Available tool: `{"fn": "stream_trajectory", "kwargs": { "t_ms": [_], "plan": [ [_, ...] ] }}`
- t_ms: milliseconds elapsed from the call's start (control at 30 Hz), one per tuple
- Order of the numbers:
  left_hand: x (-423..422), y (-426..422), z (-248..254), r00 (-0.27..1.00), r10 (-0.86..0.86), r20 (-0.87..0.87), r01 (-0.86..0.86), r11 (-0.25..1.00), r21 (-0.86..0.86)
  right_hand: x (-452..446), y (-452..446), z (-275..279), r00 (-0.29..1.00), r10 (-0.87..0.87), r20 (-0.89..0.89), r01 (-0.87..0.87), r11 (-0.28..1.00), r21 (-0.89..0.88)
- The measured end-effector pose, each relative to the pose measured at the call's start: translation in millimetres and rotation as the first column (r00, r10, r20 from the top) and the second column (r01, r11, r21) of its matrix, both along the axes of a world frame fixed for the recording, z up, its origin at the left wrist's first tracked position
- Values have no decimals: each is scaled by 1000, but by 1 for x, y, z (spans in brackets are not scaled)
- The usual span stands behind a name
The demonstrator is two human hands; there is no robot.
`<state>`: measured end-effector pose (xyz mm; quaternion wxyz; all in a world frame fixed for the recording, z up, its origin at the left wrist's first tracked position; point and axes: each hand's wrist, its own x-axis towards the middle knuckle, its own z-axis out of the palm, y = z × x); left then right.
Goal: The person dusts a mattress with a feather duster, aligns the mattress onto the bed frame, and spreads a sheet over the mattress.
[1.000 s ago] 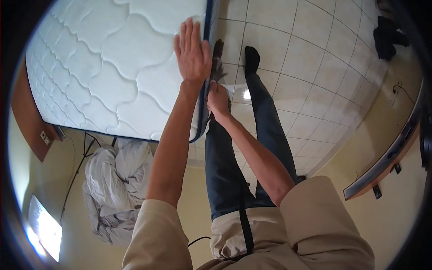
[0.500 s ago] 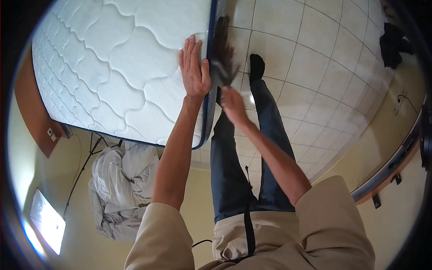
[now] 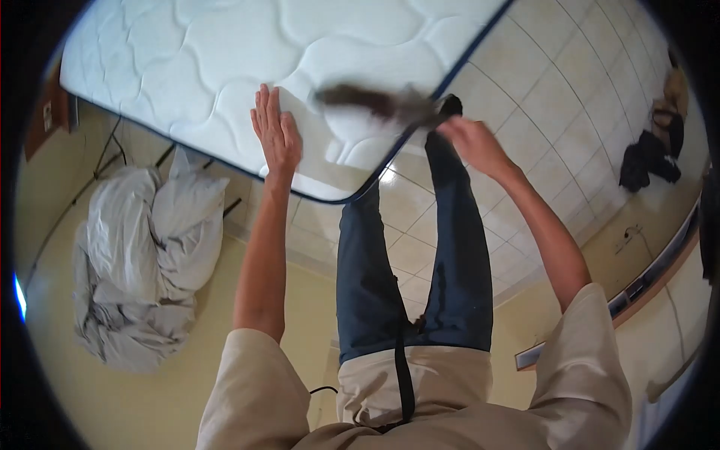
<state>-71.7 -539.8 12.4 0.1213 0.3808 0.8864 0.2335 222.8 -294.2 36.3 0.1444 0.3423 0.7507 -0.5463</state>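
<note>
A white quilted mattress with dark blue piping fills the upper left of the head view. My left hand lies flat on it near the close corner, fingers stretched out and holding nothing. My right hand is closed around the grey handle of a brush at the mattress's right edge. Its dark brown head, smeared by motion, is over the mattress top and points left; whether it touches the cover I cannot tell.
Bundled white-grey bedding is at the left by the wall. Pale tiles cover the floor beside the mattress. Dark items lie on the floor at far right, near a wall outlet with a cord.
My right hand has swung the brush from beside the mattress's side edge to above its top. My left hand stays flat on the mattress. The view has shifted.
</note>
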Motion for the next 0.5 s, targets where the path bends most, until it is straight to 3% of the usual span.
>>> {"fn": "stream_trajectory", "kwargs": {
  "t_ms": [67,133,167,267,300,333,400,433,500],
  "plan": [
    [-11,-34,6,999,36,-18,-36,999,-18,-3,-22,-5,958,-273,81,273,962,21],
    [-23,-54,7,998,54,-28,-55,998,-19,6,-58,-5,995,69,-76,-72,996,-44],
    [-25,-63,4,998,46,-39,-47,999,-7,8,-60,4,904,427,-14,-427,903,-55],
    [-27,-81,-1,993,104,-54,-102,994,43,-24,-64,36,887,432,162,-422,902,-92],
    [-28,-82,-1,990,133,-56,-128,988,87,-25,-69,28,945,255,203,-267,963,35],
    [-28,-84,-3,986,158,-55,-150,980,130,-27,-76,26,936,282,211,-297,954,40],
    [-28,-84,-5,981,192,-34,-183,967,178,-27,-88,30,998,47,51,-50,996,77],
    [-29,-85,-6,982,185,-22,-178,966,186,-32,-79,33,921,380,91,-387,919,76],
    [-30,-91,-4,984,180,14,-178,957,227,-50,-72,45,908,383,167,-404,908,113]
  ]
}}
